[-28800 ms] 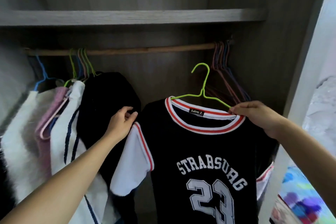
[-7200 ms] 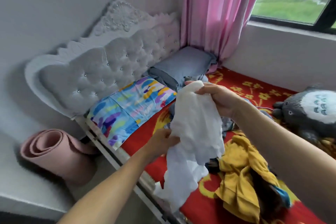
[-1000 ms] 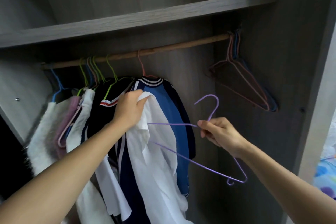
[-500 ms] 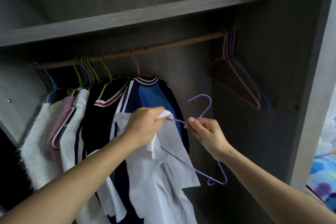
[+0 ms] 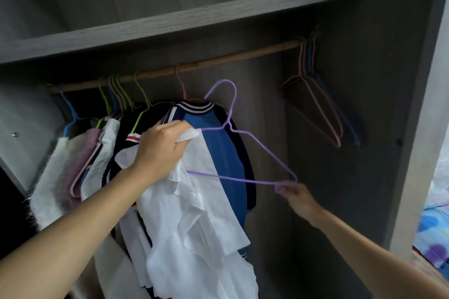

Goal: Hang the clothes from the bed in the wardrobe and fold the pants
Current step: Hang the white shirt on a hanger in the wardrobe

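The grey wood-grain wardrobe (image 5: 340, 109) stands open, its brown wooden rail (image 5: 218, 62) running under the shelf edge; clothes crowd the rail's left end, a blue-and-navy striped-collar jacket (image 5: 218, 153) hangs nearest the middle, and a bunch of bare pink and blue wire hangers (image 5: 323, 114) sits hard against the right wall. In front of the jacket, below the rail, the thin white cotton shirt (image 5: 194, 226) droops from the left hand (image 5: 160, 150), whose fingers are closed in a fist around a bunched fold near the shirt's top edge; the cloth looks light, limp and crumpled, so it will sag and slide unless it is held by the collar or shoulder seam. The thin purple wire hanger (image 5: 255, 150) is partly threaded into the shirt, its left arm hidden in the fabric, its hook free and not yet on the rail; it seems springy and slick, likely to twist. The right hand (image 5: 295, 198) pinches the hanger's right corner between fingertips; I judge the neck under the hook a steadier hold for lifting.
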`<state>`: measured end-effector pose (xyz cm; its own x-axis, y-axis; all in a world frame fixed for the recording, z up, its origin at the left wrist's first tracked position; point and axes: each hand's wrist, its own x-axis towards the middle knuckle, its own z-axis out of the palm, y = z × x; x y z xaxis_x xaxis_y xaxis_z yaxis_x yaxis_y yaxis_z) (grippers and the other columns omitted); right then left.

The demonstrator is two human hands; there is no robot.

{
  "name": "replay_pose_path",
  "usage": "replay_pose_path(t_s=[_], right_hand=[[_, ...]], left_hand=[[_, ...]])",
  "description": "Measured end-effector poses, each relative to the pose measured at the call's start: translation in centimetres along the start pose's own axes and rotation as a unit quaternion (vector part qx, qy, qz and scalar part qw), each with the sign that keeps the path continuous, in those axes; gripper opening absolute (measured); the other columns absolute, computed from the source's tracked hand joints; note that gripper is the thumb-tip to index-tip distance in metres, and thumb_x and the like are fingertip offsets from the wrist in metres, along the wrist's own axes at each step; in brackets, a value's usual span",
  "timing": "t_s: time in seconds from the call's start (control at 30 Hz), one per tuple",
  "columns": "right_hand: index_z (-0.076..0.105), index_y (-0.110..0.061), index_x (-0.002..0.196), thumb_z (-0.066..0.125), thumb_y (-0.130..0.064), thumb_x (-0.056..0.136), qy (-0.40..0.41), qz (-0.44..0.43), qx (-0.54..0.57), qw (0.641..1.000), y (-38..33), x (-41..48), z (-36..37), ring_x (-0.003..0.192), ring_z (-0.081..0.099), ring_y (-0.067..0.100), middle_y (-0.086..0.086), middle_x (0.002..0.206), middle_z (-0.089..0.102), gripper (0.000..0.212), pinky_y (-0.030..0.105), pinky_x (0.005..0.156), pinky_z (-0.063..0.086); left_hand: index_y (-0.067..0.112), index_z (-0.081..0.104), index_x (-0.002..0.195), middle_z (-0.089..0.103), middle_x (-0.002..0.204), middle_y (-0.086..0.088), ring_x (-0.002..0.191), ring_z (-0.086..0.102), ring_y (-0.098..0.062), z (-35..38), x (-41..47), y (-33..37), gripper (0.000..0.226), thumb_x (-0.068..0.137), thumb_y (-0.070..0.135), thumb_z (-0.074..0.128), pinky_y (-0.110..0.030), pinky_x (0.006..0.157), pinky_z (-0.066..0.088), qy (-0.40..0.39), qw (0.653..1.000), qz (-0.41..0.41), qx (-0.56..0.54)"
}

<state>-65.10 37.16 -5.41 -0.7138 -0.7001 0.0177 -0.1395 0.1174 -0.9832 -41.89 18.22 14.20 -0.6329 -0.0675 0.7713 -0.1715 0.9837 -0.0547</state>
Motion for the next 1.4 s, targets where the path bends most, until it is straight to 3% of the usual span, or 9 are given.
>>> replay_pose_path(t_s=[0.13,0.27,0.37,0.53,0.83,1.0,1.17,1.3,1.4], right_hand=[[0.058,-0.026,0.128,0.040,-0.066,0.091,-0.128,-0.026,0.015,0.991,-1.1,-3.3,4.6,0.112,0.059,0.002,-0.014,0.122,0.061,0.056,0.024,0.096,0.045],[0.063,-0.022,0.119,0.073,-0.052,0.078,-0.199,-0.085,-0.106,0.970,-2.5,-4.1,8.4,0.097,0.066,0.011,-0.008,0.109,0.067,0.051,0.021,0.080,0.055],[0.070,-0.007,0.097,0.067,-0.033,0.090,-0.159,-0.059,-0.152,0.974,-1.7,-2.7,8.0,0.084,0.067,0.027,0.013,0.094,0.070,0.027,0.035,0.074,0.053],[0.062,-0.010,0.090,0.071,-0.030,0.087,-0.043,0.059,0.162,0.984,-3.3,0.1,1.1,0.056,0.058,0.012,0.005,0.074,0.061,0.023,0.023,0.053,0.050],[0.068,-0.009,0.094,0.053,-0.022,0.100,0.070,-0.193,-0.054,0.977,-12.5,0.3,-3.6,0.072,0.059,0.019,0.019,0.082,0.065,0.020,0.032,0.066,0.046],[0.068,-0.014,0.097,0.051,-0.022,0.101,0.090,-0.182,0.009,0.979,-14.3,-1.5,-3.4,0.080,0.068,0.019,0.008,0.086,0.073,0.019,0.036,0.076,0.052],[0.071,-0.015,0.091,0.055,-0.021,0.099,0.100,-0.175,0.056,0.978,-17.3,-3.0,-3.7,0.078,0.072,0.017,-0.001,0.078,0.075,0.019,0.033,0.074,0.056],[0.073,-0.008,0.097,0.056,-0.022,0.098,0.016,-0.112,0.070,0.991,-17.9,-4.4,-4.3,0.075,0.071,0.023,0.009,0.083,0.075,0.021,0.037,0.074,0.057],[0.072,-0.009,0.105,0.054,-0.015,0.099,-0.183,-0.062,-0.058,0.979,-15.5,-5.6,-3.1,0.070,0.066,0.026,0.015,0.089,0.072,0.020,0.031,0.061,0.056]], left_hand=[[0.008,0.064,0.085,0.064,0.073,-0.006,0.064,0.057,-0.034,-0.3,0.8,-0.4,0.029,0.090,0.027,0.043,-0.040,0.051,0.045,0.056,0.998,-0.028,-0.014],[0.006,0.066,0.088,0.067,0.077,-0.009,0.067,0.060,-0.032,0.0,0.8,-0.1,0.021,0.090,0.019,0.050,-0.033,0.054,0.042,0.054,0.998,-0.030,-0.004],[0.008,0.066,0.091,0.066,0.079,-0.004,0.068,0.060,-0.030,-0.3,0.2,-0.4,0.016,0.090,0.017,0.052,-0.038,0.054,0.047,0.032,0.999,-0.018,-0.026],[0.016,0.065,0.101,0.063,0.091,0.006,0.079,0.061,-0.023,-0.8,-2.1,-2.8,0.020,0.089,0.013,0.049,-0.044,0.065,0.051,-0.038,0.994,-0.023,-0.100],[0.019,0.055,0.104,0.057,0.075,-0.004,0.044,0.053,-0.031,-0.2,-4.0,-3.7,0.041,0.072,0.007,0.034,-0.028,0.033,0.037,-0.068,0.984,0.085,0.141],[0.007,0.070,0.095,0.054,0.070,-0.006,0.046,0.053,-0.025,0.2,-3.3,-2.9,0.046,0.055,-0.016,0.064,-0.021,0.036,0.026,-0.046,0.969,0.086,0.228],[0.009,0.070,0.094,0.055,0.074,-0.005,0.055,0.055,-0.021,1.6,-3.1,-1.5,0.033,0.081,-0.001,0.042,-0.024,0.034,0.034,-0.030,0.954,0.158,0.252],[0.009,0.070,0.095,0.057,0.076,-0.006,0.058,0.057,-0.024,2.7,-2.4,-1.9,0.035,0.080,0.000,0.040,-0.024,0.035,0.034,-0.001,0.964,0.114,0.239],[0.007,0.070,0.097,0.060,0.080,-0.009,0.062,0.060,-0.029,2.7,-1.4,-2.1,0.038,0.068,-0.004,0.048,-0.028,0.035,0.040,0.034,0.983,0.039,0.175]])
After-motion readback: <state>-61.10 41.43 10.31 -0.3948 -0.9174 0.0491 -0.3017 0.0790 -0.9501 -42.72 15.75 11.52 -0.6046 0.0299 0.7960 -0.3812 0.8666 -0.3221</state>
